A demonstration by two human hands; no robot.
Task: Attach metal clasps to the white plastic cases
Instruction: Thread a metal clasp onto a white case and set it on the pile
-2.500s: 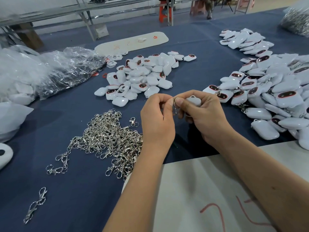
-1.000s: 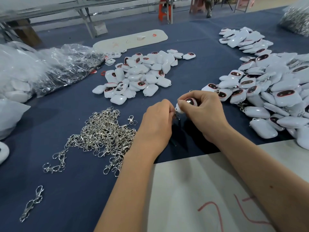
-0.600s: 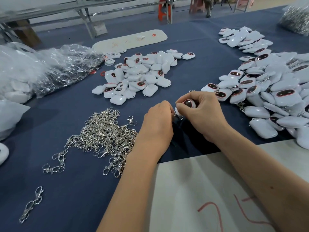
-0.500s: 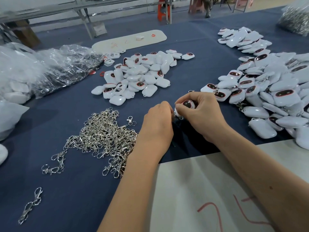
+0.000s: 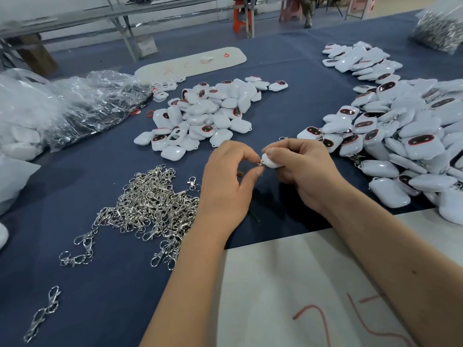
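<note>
Right hand (image 5: pixel 298 169) is gripping a white case (image 5: pixel 271 162) while left hand (image 5: pixel 225 181) is pinching its clasp (image 5: pixel 260 165); loosening that pinch risks dropping the clasp.

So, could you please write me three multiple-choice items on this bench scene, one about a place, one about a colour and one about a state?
1. Where does the loose pile of metal clasps lie?
A. To the left of the left hand
B. On the white sheet
C. Beyond the far case pile

2. What colour is the tablecloth?
A. Green
B. Dark blue
C. Red

3. What is the right hand doing?
A. Resting flat on the table
B. Reaching into a bag
C. Holding a white plastic case

Answers: 1 A, the silver heap sits on the cloth left of the left wrist. 2 B, dark blue cloth shows between all the piles. 3 C, its fingers curl round the case while the left grip pinches at the case's edge, where a bit of metal shows.
</note>
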